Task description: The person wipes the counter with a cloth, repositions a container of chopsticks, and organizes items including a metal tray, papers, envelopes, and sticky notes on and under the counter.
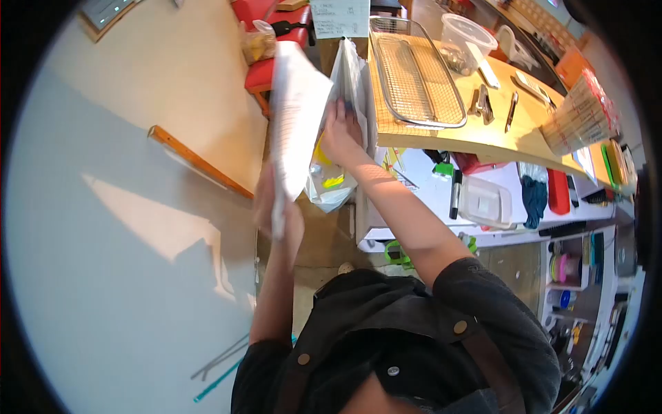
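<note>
My left hand (286,217) is closed around the lower end of some white printed paper (296,124), held upright and blurred by motion. To its right, my right hand (341,138) is at a white plastic bag (348,76) hanging beside the counter's end. Its fingers are bent at the bag's upper side and seem to grip the plastic; the fingertips are partly hidden. Lower in the bag, something bright yellow (333,181) shows.
A wire basket (420,83), a clear plastic tub (469,41), a hole punch (483,103) and a pen (512,112) lie on the wooden counter (441,141). Below, a shelf holds a marker (456,194) and a clear container (486,202). A red chair (261,74) stands ahead; a wall is left.
</note>
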